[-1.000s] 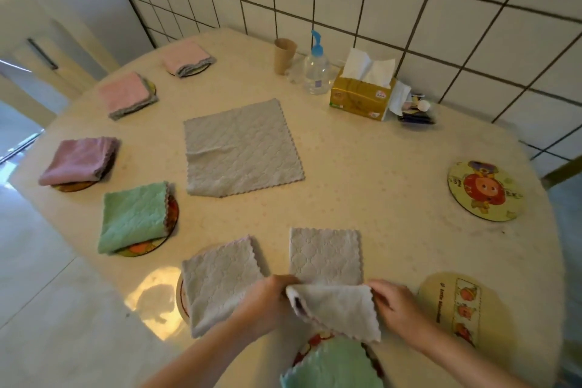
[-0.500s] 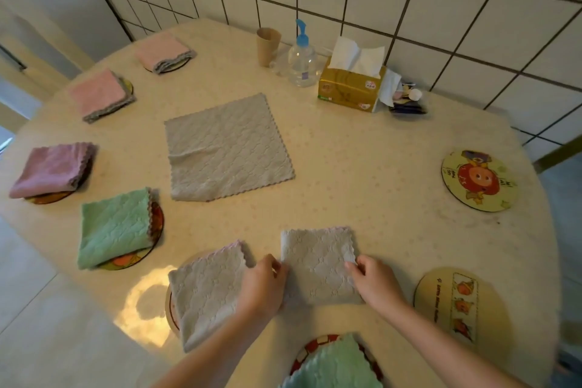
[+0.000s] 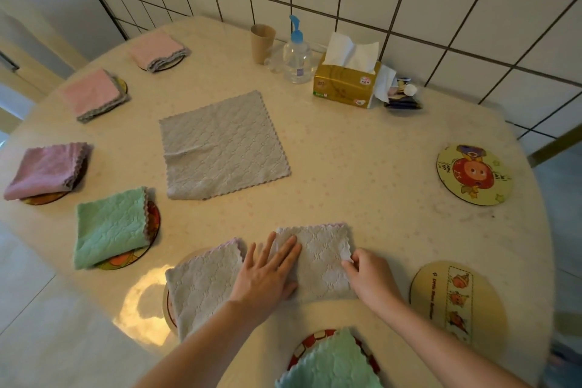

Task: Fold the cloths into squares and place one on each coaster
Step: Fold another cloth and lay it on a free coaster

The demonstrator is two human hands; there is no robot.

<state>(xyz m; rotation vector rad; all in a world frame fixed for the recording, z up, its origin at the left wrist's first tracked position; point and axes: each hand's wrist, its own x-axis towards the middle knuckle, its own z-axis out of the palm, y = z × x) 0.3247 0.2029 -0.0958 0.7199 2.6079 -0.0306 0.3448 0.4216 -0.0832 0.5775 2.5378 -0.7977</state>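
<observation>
Folded grey cloth (image 3: 318, 261) now lies flat on the worktop (image 3: 362, 167), pressed under my hands.

A second ago I held its near edge lifted mid-fold; now my left hand (image 3: 267, 274) lies flat with straight fingers on its left part, and my right hand (image 3: 368, 277) pinches its right edge with curled fingers. It sits between the grey cloth on a coaster (image 3: 201, 283) and the bare coaster (image 3: 456, 302) at my right, touching neither coaster. The unfolded grey cloth (image 3: 220, 145) has stayed spread in the middle. By the wall, the tissue box (image 3: 345, 85) has a white tissue (image 3: 349, 50) sticking out, and I cannot tell what the brown cup (image 3: 263, 42) holds.
</observation>
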